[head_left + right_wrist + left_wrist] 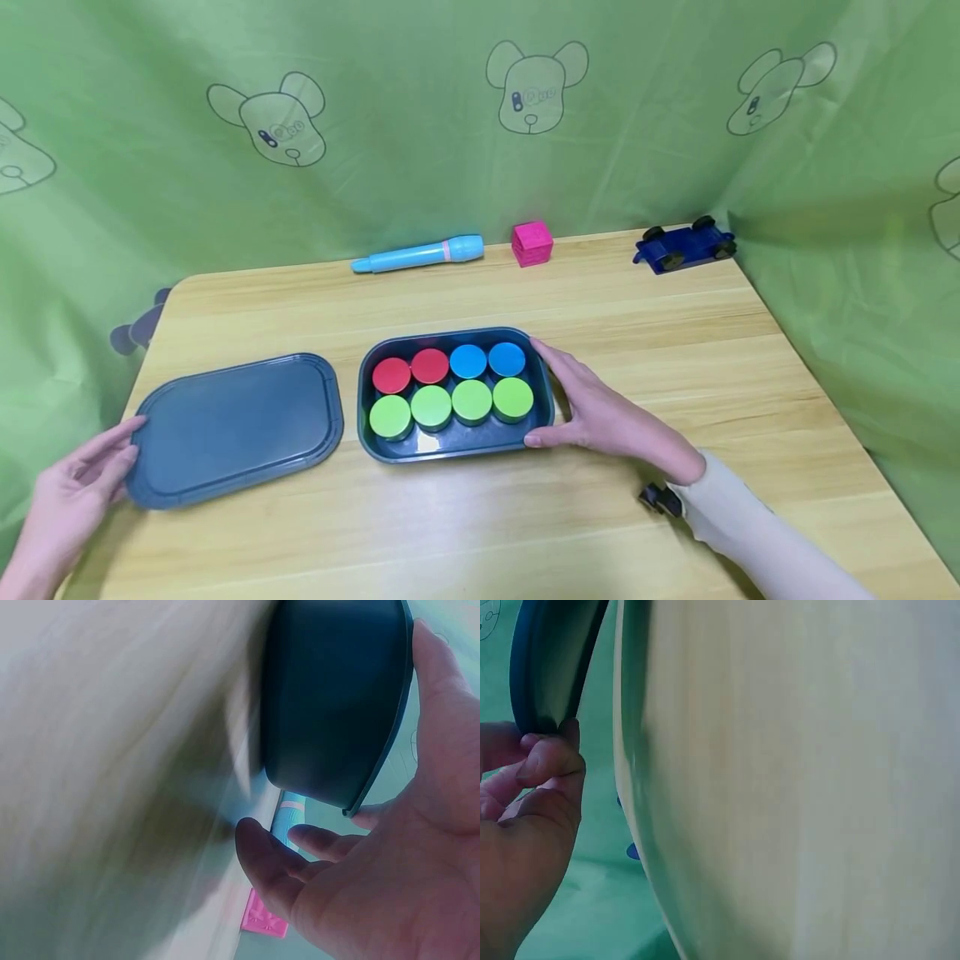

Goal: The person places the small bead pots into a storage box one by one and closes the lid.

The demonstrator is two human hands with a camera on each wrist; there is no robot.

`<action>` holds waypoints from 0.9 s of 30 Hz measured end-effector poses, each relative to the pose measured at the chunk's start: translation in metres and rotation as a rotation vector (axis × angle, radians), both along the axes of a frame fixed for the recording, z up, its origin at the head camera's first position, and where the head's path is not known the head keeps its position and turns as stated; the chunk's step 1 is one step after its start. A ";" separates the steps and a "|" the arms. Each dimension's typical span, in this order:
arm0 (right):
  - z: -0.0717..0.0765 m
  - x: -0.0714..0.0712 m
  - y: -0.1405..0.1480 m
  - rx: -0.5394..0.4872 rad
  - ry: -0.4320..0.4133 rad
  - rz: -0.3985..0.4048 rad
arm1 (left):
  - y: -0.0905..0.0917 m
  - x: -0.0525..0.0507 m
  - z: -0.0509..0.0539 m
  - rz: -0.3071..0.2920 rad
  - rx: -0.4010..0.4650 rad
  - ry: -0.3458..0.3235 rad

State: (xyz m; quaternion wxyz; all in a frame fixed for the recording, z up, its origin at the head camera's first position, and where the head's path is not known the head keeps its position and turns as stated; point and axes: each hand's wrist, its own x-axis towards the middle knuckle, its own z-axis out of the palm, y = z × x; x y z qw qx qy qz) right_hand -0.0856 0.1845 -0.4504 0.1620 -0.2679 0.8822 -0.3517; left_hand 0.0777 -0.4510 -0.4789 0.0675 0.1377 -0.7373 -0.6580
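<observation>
A dark blue lunch-box-shaped tray [450,454] sits mid-table. Inside it are two rows of round-topped pieces: two red [430,367], two blue [507,359] and several light green [472,402]. My right hand [600,408] spans the tray's right end, thumb at the near corner and a fingertip at the far one. In the right wrist view its other fingers are off the tray wall [337,705]. To the left, a matching dark blue lid [240,425] is pinched at its left end by my left hand [78,496]. The left wrist view shows the lid's edge [536,667] between thumb and fingers.
Along the table's back edge lie a light blue pen-shaped toy [420,254], a pink cube [532,243] and a dark blue toy car [686,246] with its wheels up. A green curtain [420,150] with bear outlines surrounds the wooden table [420,533].
</observation>
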 end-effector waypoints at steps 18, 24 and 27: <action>0.012 -0.001 -0.003 -0.028 -0.030 -0.079 | 0.029 -0.021 0.037 0.026 0.126 0.064; 0.018 0.000 -0.022 -0.087 0.063 -0.181 | 0.046 -0.034 0.049 -0.031 0.143 0.054; 0.020 0.000 -0.034 -0.146 0.107 -0.198 | 0.058 -0.040 0.052 -0.058 0.158 0.053</action>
